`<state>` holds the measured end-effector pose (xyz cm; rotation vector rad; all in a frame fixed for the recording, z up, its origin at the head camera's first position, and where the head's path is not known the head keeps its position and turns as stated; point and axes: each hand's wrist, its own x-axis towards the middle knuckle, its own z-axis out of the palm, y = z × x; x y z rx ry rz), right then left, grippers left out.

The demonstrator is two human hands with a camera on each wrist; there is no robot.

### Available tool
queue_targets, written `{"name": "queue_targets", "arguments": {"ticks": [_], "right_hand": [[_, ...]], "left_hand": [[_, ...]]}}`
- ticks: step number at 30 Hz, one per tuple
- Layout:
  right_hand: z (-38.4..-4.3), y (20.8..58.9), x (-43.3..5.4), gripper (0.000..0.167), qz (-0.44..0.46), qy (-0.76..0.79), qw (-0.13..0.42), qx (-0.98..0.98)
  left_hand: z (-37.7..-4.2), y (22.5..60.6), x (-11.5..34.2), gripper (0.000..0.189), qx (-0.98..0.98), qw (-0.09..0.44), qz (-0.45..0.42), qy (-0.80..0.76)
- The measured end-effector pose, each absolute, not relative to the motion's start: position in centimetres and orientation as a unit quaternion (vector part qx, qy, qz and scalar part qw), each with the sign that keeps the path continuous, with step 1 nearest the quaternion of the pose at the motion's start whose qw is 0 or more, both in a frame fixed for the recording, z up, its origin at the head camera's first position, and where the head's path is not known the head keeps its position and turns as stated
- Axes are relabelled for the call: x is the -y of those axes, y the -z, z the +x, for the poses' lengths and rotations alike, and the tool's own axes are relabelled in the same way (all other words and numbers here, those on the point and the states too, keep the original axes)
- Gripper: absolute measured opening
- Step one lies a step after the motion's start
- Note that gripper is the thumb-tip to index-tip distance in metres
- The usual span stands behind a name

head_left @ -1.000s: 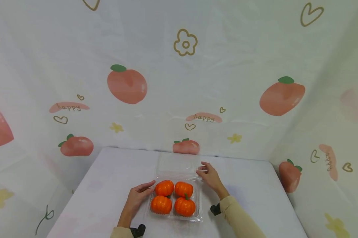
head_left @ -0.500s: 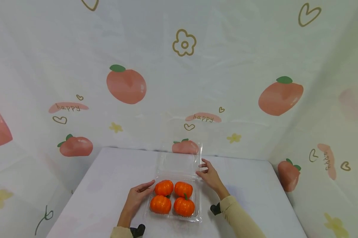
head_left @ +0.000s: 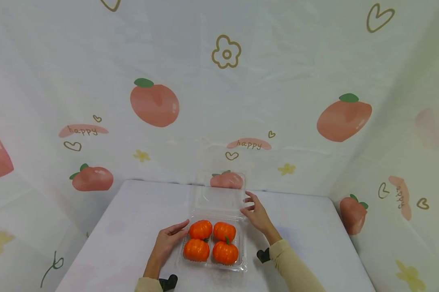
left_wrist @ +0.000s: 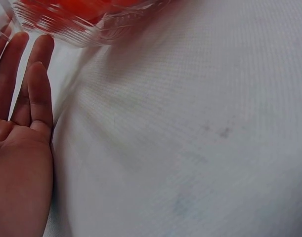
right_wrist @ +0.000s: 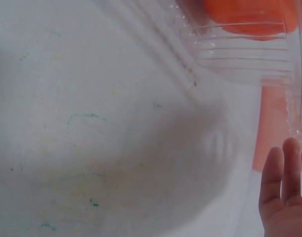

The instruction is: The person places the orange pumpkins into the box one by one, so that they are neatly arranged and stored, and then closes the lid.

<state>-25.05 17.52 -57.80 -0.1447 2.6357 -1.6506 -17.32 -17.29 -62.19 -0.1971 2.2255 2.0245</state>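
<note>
A clear plastic clamshell box [head_left: 243, 251] sits on the table, holding several small orange pumpkins [head_left: 225, 253], some with green stems. Its see-through lid [head_left: 219, 199] stands tilted up at the far side. My left hand [head_left: 165, 243] is at the box's left side, fingers extended with the tips right at the rim. In the left wrist view, its straight fingers [left_wrist: 40, 89] reach up to the ridged plastic wall. My right hand [head_left: 258, 217] is at the lid's right edge, thumb near the hinge, fingers lightly bent against the edge. The right wrist view shows its fingertips [right_wrist: 291, 148] right by the plastic.
The table [head_left: 131, 227] has a white cloth with faint stains. Behind it and along both sides hangs a white curtain [head_left: 190, 61] printed with peaches, hearts and flowers. Beige sleeves [head_left: 294, 263] and dark wrist cameras [head_left: 264, 256] show on both arms.
The lid has swung upward from lying back at the far side, and my right hand's fingers have risen slightly with it. My left hand, the box and the pumpkins stay where they were.
</note>
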Motion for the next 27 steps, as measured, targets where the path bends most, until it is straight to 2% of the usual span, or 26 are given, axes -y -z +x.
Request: {"name": "queue_targets", "arguments": {"ticks": [13,27], "right_hand": [[-24.5,56.5,-16.6,0.049,-0.029,0.578,-0.037,-0.815],[-23.5,55.5,-17.3,0.028,-0.034,0.581,-0.038,-0.812]], "left_hand": [[-17.7,62.6,17.5,0.040,-0.745,0.058,-0.071,-0.660],[-17.6,62.7,17.4,0.039,-0.750,0.062,-0.069,-0.655]]}}
